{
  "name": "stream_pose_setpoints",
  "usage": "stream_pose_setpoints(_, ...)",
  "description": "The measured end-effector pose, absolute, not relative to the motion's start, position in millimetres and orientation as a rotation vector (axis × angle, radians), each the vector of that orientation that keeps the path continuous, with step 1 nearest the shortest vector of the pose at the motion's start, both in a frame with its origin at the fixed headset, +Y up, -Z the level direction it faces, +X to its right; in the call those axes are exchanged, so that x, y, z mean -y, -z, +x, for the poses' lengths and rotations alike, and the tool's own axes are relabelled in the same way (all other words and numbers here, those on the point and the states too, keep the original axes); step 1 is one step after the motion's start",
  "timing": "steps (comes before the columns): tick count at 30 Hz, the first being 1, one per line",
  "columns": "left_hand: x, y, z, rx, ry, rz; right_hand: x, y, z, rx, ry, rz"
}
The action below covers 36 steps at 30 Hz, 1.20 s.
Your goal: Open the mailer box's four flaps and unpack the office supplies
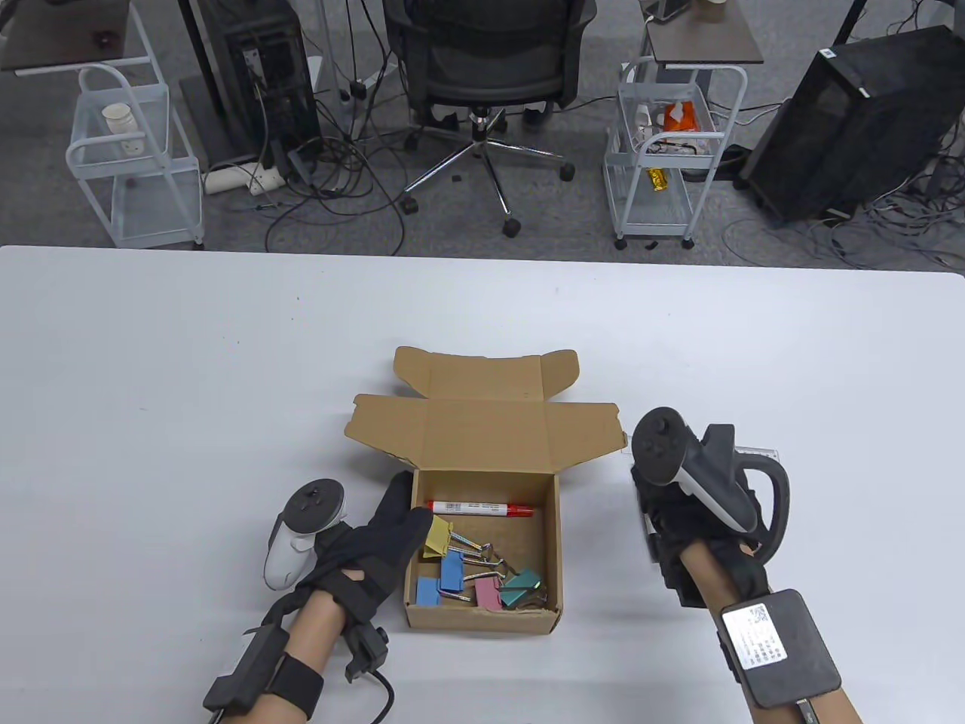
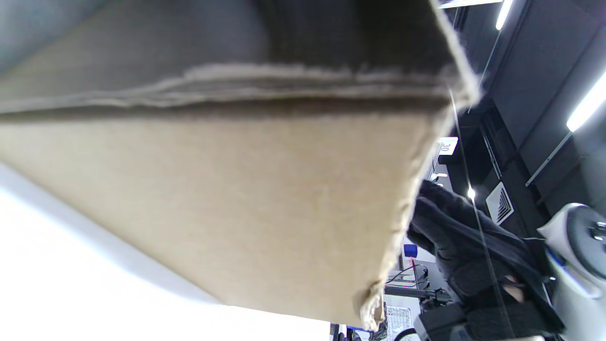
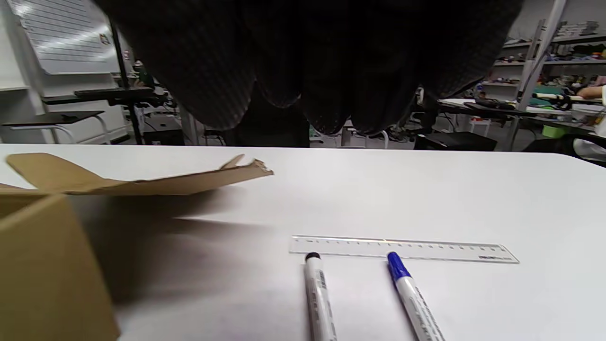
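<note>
The brown mailer box (image 1: 482,618) stands open at the table's near middle, its flaps folded back. Inside lie a red marker (image 1: 479,508) and several coloured binder clips (image 1: 482,581). My left hand (image 1: 392,528) holds the box's left wall, fingers over the rim, thumb outside; that wall (image 2: 236,189) fills the left wrist view. My right hand (image 1: 656,520) hovers right of the box, empty, its fingers (image 3: 303,71) hanging loose. Under it on the table lie a clear ruler (image 3: 402,248), a black-capped marker (image 3: 317,298) and a blue-capped marker (image 3: 412,298).
The box's right flap (image 3: 142,182) sticks out over the table towards the ruler. White tabletop (image 1: 188,392) stretches to the left, right and far side. Beyond the far edge stand an office chair (image 1: 482,75) and wire carts (image 1: 663,151).
</note>
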State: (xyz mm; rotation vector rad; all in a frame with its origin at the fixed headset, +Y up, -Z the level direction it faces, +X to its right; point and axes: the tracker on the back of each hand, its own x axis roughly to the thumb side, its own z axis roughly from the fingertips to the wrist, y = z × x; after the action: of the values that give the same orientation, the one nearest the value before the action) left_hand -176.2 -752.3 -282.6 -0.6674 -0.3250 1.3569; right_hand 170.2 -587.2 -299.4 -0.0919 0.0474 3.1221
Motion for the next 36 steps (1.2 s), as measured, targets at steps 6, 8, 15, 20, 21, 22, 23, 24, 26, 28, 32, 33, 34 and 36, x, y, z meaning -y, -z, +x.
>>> stream_pose_setpoints(6, 752.1, 282.9, -176.2, 0.326, -1.351, -0.670, 572.2, 280.3, 141.0, 0.007, -3.097, 0.071)
stream_pose_setpoints(8, 752.2, 283.0, -176.2, 0.326, -1.351, -0.670, 569.2, 275.9, 132.6, 0.019, -3.094, 0.115)
stream_pose_setpoints(15, 752.1, 283.3, -176.4, 0.328, -1.345, -0.672, 563.7, 263.9, 106.0, 0.079, -3.080, 0.237)
stream_pose_setpoints(20, 752.1, 283.7, -176.3, 0.330, -1.342, -0.675, 565.6, 260.6, 92.1, 0.065, -3.080, 0.309)
stream_pose_setpoints(21, 752.0, 283.8, -176.2, 0.331, -1.342, -0.676, 566.3, 260.4, 89.2, 0.055, -3.081, 0.325)
stream_pose_setpoints(22, 752.1, 284.0, -176.2, 0.332, -1.342, -0.676, 567.0, 260.3, 86.4, 0.045, -3.082, 0.330)
stream_pose_setpoints(23, 752.0, 284.0, -176.2, 0.332, -1.342, -0.677, 567.5, 260.2, 84.5, 0.040, -3.081, 0.338)
stream_pose_setpoints(24, 752.0, 283.9, -176.2, 0.332, -1.342, -0.676, 568.6, 260.4, 81.1, 0.032, -3.076, 0.358)
stream_pose_setpoints(26, 752.0, 283.9, -176.2, 0.332, -1.342, -0.676, 571.2, 260.5, 75.1, 0.015, -3.077, 0.379)
stream_pose_setpoints(28, 752.0, 283.9, -176.2, 0.332, -1.342, -0.676, 575.0, 261.0, 68.0, -0.025, -3.090, 0.419)
stream_pose_setpoints(32, 752.0, 283.9, -176.2, 0.332, -1.342, -0.676, 585.0, 261.5, 52.9, -0.092, -3.130, 0.458)
stream_pose_setpoints(33, 752.0, 283.9, -176.2, 0.332, -1.342, -0.677, 587.6, 261.7, 49.5, -0.112, -3.137, 0.469)
stream_pose_setpoints(34, 751.9, 283.8, -176.1, 0.338, -1.341, -0.681, 590.8, 262.1, 45.6, -0.131, -3.142, 0.480)
stream_pose_setpoints(36, 751.9, 284.1, -175.9, 0.338, -1.342, -0.681, 595.8, 262.9, 39.1, -0.165, -3.155, 0.500)
